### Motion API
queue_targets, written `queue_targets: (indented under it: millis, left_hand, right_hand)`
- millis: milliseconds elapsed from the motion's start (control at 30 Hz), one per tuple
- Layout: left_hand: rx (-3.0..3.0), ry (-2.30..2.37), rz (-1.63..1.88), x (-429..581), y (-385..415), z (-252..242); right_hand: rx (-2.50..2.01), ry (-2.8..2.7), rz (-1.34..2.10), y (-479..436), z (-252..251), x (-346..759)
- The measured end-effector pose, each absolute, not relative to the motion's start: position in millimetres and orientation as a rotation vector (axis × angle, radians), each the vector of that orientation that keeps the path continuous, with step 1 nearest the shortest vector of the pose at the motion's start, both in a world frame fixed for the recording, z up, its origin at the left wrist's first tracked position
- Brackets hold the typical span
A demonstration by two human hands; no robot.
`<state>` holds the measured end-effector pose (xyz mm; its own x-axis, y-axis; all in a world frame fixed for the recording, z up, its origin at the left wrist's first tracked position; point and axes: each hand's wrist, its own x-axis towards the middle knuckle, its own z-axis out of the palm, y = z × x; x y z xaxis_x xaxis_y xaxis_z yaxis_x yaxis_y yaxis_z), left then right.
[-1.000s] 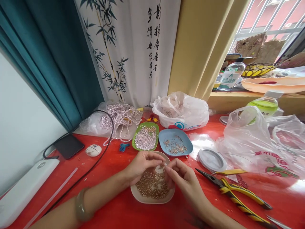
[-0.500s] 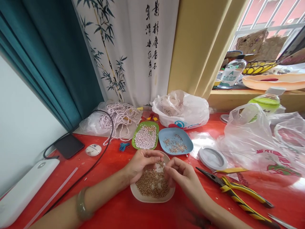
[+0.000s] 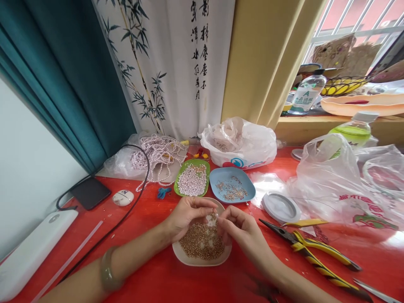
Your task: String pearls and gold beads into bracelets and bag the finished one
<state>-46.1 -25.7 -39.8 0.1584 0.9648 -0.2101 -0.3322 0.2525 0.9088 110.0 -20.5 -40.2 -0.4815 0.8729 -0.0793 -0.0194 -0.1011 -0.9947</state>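
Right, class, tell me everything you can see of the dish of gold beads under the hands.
The dish is small, shallow and cream, roundish, smooth-rimmed, plastic or ceramic by its look. It sits flat on the red table, just before a green dish and a blue dish. Small gold beads fill it in a loose layer. The left hand and right hand hang over its far half, fingertips pinched together, hiding that rim; whether they touch it cannot be told.
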Motion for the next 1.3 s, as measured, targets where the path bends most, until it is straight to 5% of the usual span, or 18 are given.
queue_targets:
  millis: [500, 933, 1300]
  left_hand:
    - [1.106, 1.081, 1.043, -56.9, -20.8, -33.1]
    - [2.059, 1.362, 0.288, -88.4, -18.9, -15.7]
    - [2.165, 1.468, 0.293, -86.8, -17.3, -15.8]
  right_hand:
    - [-0.919, -1.489, 1.664, -19.2, -45.2, 109.3]
    - [-0.917, -1.501, 1.647, -16.7, -45.2, 110.7]
    - [-0.902, -1.494, 1.663, -15.9, -45.3, 110.4]
